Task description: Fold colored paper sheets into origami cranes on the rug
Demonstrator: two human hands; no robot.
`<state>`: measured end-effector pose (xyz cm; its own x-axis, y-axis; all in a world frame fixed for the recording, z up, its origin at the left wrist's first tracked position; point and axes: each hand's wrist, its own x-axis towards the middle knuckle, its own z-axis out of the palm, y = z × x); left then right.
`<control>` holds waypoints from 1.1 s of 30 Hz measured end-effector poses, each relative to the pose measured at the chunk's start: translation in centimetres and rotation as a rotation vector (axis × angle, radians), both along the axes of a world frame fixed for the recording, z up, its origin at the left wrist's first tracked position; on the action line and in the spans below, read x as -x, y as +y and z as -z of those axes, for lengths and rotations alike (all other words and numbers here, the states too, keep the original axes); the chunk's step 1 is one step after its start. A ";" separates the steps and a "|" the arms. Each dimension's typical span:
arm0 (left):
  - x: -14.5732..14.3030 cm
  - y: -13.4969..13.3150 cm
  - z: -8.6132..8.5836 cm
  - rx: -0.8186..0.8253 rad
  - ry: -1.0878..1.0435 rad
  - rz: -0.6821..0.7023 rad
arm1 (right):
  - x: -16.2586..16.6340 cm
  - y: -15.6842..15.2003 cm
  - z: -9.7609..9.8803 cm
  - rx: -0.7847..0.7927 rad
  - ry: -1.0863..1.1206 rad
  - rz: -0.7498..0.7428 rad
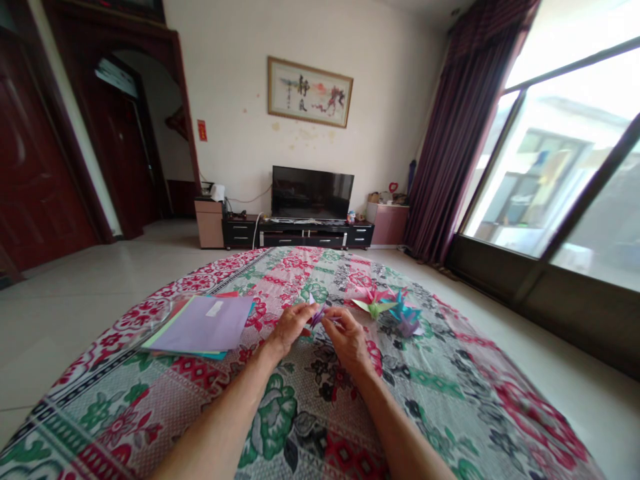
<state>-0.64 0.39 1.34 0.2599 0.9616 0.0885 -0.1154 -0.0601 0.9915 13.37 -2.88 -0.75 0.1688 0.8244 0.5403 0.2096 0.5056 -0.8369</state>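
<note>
Both of my hands meet over the middle of a round table with a flowered cloth (310, 427). My left hand (291, 328) and my right hand (349, 341) each pinch a small purple folded paper piece (317, 313) held between them, just above the cloth. A stack of coloured paper sheets (205, 325), lilac on top, lies to the left of my left hand. Beyond my right hand sit finished folded paper figures: a green and pink one (374, 304) and a blue and purple one (406, 317).
Tiled floor surrounds the table. A television (312, 193) on a low dark cabinet stands against the far wall under a framed picture (309, 92). Dark curtains (453, 147) and a large window are to the right, dark wooden doors to the left.
</note>
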 end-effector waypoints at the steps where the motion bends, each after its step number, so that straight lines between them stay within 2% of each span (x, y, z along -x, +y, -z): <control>1: -0.1 -0.1 -0.1 -0.001 0.014 -0.022 | 0.0 -0.1 -0.1 -0.006 -0.025 -0.002; 5: -0.3 0.2 0.2 0.062 -0.006 -0.137 | 0.0 -0.4 -0.4 0.002 -0.075 0.000; 10: -0.2 1.0 0.8 0.031 0.024 -0.298 | 0.0 -0.5 -0.4 0.029 -0.037 -0.017; 15: -0.1 1.3 0.9 0.043 0.021 -0.376 | 0.2 -0.2 -0.1 0.037 0.007 0.008; 18: -0.1 1.3 0.9 0.047 0.043 -0.381 | 0.3 0.0 0.0 0.126 0.102 -0.003; 23: -0.2 1.3 1.1 0.051 0.032 -0.321 | 0.3 -0.4 -0.6 0.332 0.244 -0.146; 26: -0.3 1.2 1.2 0.005 0.057 -0.302 | 0.3 -0.6 -1.1 0.434 0.366 -0.179; 33: -1.0 0.6 1.1 -0.024 0.075 -0.207 | 0.7 -0.1 -1.1 0.445 0.610 0.021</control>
<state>0.35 0.98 0.19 0.0637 0.9930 0.0997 -0.0241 -0.0983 0.9949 12.67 -3.00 0.36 0.3491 0.9364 -0.0365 -0.3502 0.0942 -0.9319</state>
